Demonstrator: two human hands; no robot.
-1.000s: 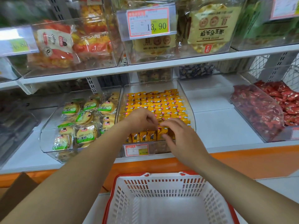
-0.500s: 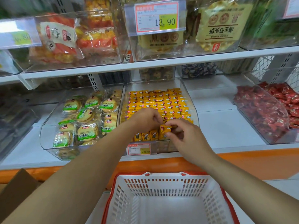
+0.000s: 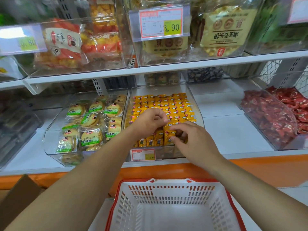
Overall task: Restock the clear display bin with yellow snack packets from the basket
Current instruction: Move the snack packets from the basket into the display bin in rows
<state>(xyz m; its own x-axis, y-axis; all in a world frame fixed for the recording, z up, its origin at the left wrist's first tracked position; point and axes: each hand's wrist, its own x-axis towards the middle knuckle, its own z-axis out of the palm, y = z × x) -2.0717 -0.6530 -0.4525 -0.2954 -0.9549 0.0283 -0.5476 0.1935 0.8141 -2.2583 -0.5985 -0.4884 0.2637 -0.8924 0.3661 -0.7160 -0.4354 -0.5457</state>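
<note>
**Yellow packet pinched at the bin's front row**

The right hand pinches a yellow snack packet at the front row of the clear display bin, which is packed with rows of the same packets. The left hand hovers over the bin's middle with its fingers curled; whether it holds anything cannot be told. A white basket sits below the bin. Green-labelled biscuits lie to the bin's left and red sweets to its right.
</note>
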